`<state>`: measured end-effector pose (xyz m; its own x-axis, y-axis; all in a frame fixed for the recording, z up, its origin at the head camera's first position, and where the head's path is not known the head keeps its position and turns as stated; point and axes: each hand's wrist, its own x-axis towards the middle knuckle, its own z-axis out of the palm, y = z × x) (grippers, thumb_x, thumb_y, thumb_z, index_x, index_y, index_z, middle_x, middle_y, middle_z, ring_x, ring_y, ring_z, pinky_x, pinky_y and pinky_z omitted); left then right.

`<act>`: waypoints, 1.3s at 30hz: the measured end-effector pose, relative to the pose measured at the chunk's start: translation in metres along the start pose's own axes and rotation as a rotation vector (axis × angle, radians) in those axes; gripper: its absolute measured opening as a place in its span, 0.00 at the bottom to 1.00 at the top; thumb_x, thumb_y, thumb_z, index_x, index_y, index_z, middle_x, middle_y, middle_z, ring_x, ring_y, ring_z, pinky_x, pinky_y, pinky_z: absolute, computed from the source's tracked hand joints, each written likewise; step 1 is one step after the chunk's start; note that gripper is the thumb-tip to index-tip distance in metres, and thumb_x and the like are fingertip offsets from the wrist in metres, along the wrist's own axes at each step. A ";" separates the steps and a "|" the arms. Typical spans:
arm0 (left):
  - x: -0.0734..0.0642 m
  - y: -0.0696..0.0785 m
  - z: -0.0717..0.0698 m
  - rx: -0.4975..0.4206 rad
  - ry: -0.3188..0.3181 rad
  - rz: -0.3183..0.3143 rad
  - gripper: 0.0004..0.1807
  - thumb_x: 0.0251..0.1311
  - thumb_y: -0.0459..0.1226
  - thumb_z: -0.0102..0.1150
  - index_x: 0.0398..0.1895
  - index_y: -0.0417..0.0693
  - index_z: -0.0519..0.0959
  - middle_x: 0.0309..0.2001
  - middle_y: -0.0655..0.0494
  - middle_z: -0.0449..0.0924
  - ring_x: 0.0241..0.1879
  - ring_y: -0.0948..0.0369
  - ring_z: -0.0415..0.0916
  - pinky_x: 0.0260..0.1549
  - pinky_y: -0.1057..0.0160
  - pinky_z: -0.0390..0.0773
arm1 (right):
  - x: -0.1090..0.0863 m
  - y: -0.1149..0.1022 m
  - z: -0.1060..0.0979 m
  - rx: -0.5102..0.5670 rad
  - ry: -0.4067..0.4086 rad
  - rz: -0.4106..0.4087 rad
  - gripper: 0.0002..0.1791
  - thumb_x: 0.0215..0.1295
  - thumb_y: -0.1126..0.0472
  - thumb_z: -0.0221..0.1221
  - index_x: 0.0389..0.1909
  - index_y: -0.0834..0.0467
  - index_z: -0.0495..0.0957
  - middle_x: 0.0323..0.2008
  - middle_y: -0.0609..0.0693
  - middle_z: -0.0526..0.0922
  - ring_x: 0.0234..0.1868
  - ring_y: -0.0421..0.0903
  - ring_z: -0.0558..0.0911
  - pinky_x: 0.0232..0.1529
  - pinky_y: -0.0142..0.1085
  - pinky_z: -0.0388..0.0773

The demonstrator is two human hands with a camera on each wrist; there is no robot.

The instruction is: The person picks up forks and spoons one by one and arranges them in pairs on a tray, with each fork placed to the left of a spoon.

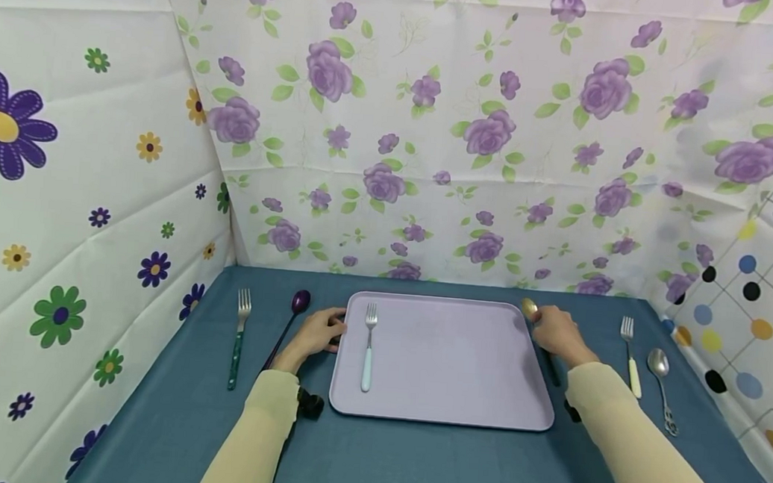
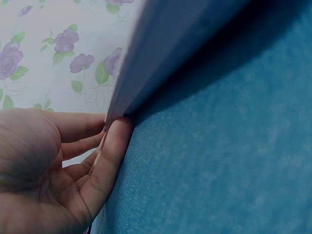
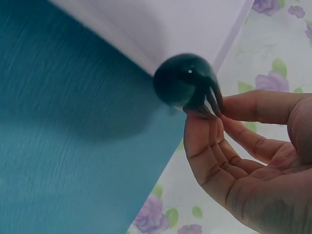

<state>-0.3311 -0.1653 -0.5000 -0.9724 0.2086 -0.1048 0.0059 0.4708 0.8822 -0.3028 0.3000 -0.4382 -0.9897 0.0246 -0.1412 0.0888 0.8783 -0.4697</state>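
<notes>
A pale lilac tray [image 1: 452, 362] lies on the blue cloth, and a fork [image 1: 368, 360] with a light blue handle lies along its left side. At the tray's left edge my left hand [image 1: 316, 332] pinches the rim; the left wrist view has the thumb and fingers [image 2: 114, 141] on either side of it. My right hand [image 1: 558, 336] is by the tray's far right corner, pinching a spoon [image 1: 529, 308] near its bowl. The spoon's dark green handle runs down under the hand. In the right wrist view the shiny spoon bowl [image 3: 183, 80] overlaps the tray's corner.
To the left lie a fork [image 1: 238, 343] with a green handle and a dark purple spoon [image 1: 299, 303], partly behind my left hand. On the right are a fork [image 1: 630, 359] with a pale yellow handle and a silver spoon [image 1: 661, 373]. Patterned sheets [image 1: 420, 139] wall the table.
</notes>
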 end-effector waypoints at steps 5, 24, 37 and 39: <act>0.000 -0.001 0.001 -0.009 0.002 -0.001 0.27 0.76 0.32 0.55 0.76 0.37 0.68 0.49 0.41 0.80 0.44 0.52 0.84 0.37 0.58 0.89 | 0.001 -0.008 0.005 0.005 0.005 -0.005 0.26 0.62 0.74 0.49 0.62 0.75 0.74 0.59 0.79 0.75 0.29 0.55 0.82 0.25 0.42 0.80; 0.003 -0.002 0.000 -0.005 -0.008 -0.008 0.27 0.77 0.33 0.55 0.76 0.38 0.68 0.51 0.41 0.80 0.45 0.53 0.83 0.38 0.58 0.89 | 0.010 -0.037 0.023 0.019 0.000 -0.025 0.24 0.62 0.74 0.52 0.60 0.74 0.75 0.40 0.66 0.82 0.26 0.50 0.79 0.23 0.37 0.78; 0.003 -0.003 0.000 -0.005 -0.004 0.001 0.27 0.76 0.33 0.55 0.76 0.38 0.68 0.51 0.41 0.80 0.46 0.52 0.83 0.38 0.58 0.89 | 0.016 -0.059 0.041 0.026 0.003 -0.036 0.22 0.62 0.74 0.52 0.59 0.71 0.77 0.42 0.66 0.82 0.25 0.50 0.80 0.22 0.37 0.80; 0.002 -0.003 0.000 -0.003 -0.001 0.001 0.27 0.76 0.32 0.55 0.76 0.38 0.68 0.50 0.41 0.80 0.47 0.52 0.83 0.39 0.57 0.89 | 0.016 -0.063 0.044 0.012 0.014 -0.057 0.21 0.62 0.75 0.53 0.57 0.71 0.79 0.41 0.66 0.82 0.24 0.50 0.80 0.21 0.36 0.81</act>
<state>-0.3330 -0.1658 -0.5029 -0.9720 0.2103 -0.1045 0.0061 0.4678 0.8838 -0.3194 0.2241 -0.4494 -0.9947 -0.0190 -0.1014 0.0330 0.8729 -0.4867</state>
